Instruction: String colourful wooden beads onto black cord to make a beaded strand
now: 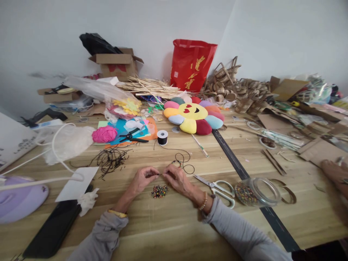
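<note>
My left hand (143,179) is closed in a pinch on a thin dark cord end, close to the fingertips of my right hand. My right hand (177,179) also pinches the cord, and its fingers hide most of what lies between them. From behind that hand the black cord (190,166) loops over the wood toward a white-flanged spool (162,137). A few strung beads (178,163) show beyond my right knuckles. Below the fingertips lies a small pile of multicoloured beads (160,191). White-handled scissors (217,186) rest beside my right wrist.
A clear jar of beads (247,194) lies on its side at the right. Black cord pieces (111,159), pliers (132,137) and a black phone (54,226) are leftward. A flower cushion (193,114) sits behind. Another person's hand (334,172) is at the right edge.
</note>
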`<state>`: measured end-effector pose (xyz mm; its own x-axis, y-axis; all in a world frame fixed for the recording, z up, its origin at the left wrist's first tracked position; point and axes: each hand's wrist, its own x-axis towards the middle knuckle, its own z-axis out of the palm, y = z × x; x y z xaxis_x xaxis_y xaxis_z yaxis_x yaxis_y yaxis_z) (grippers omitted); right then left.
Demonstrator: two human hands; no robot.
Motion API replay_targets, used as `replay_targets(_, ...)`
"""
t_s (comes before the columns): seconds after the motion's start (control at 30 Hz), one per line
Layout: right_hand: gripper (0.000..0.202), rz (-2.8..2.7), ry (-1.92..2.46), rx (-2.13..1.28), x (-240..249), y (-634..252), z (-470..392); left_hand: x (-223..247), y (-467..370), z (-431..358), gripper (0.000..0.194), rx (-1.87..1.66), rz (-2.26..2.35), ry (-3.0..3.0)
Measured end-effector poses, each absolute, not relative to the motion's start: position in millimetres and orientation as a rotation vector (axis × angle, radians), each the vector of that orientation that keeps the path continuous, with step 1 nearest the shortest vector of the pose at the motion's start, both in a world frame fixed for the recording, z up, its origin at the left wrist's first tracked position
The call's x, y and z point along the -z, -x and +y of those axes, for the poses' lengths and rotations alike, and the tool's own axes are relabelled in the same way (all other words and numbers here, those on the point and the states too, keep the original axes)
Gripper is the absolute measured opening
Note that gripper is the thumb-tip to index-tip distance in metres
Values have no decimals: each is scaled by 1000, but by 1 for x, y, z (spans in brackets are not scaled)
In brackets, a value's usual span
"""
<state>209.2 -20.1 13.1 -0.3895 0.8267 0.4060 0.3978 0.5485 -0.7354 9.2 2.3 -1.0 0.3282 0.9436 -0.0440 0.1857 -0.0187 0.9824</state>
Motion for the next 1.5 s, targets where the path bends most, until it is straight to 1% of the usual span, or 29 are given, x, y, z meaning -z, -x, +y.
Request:
replay_targets(0.17, 14, -1995, 1012, -704, -14, -210, -20, 0, -9, 2, 17, -846, 1083, -1487)
replay_targets(1.5, 14, -1988, 1010, -675, -13, -209, -19, -1, -11, 0, 17, -836, 1076, -1547)
